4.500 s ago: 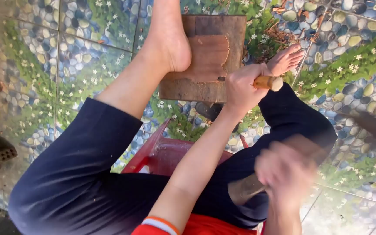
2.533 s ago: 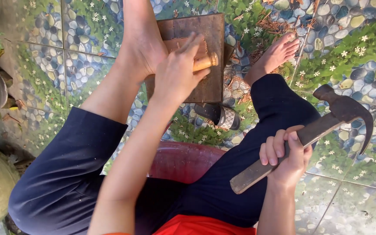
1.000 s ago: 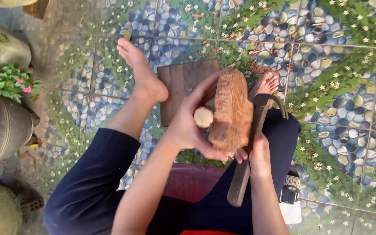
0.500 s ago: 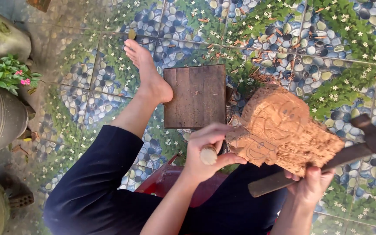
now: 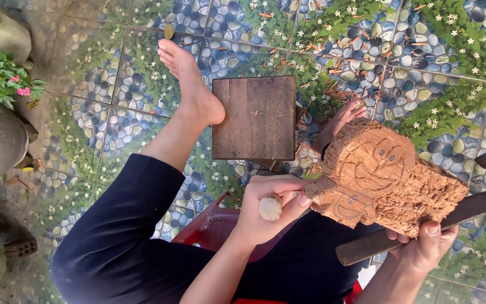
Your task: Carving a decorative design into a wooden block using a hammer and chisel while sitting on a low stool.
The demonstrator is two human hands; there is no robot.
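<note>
My left hand [image 5: 265, 211] is closed around a tool with a round wooden handle end [image 5: 269, 207], and its fingertips press the left edge of a rough carved wood block [image 5: 386, 177]. The block is held up in front of me and has a cartoon figure drawn on its face. My right hand [image 5: 423, 247] is under the block's lower right corner, gripping the dark handle of a hammer-like tool [image 5: 468, 208] that runs out to the right. Which hand bears the block's weight is hard to tell.
A dark square wooden board [image 5: 254, 118] lies on the pebble-pattern tiled floor between my bare feet [image 5: 192, 84]. I sit on a red plastic stool [image 5: 215, 231]. Wood chips lie scattered beyond the board. Large pots and a flowering plant [image 5: 1, 76] stand at the left.
The carved block has been lifted off the board and brought up to the right, its drawn face turned toward me. The hammer hand moved under it. The board now lies bare.
</note>
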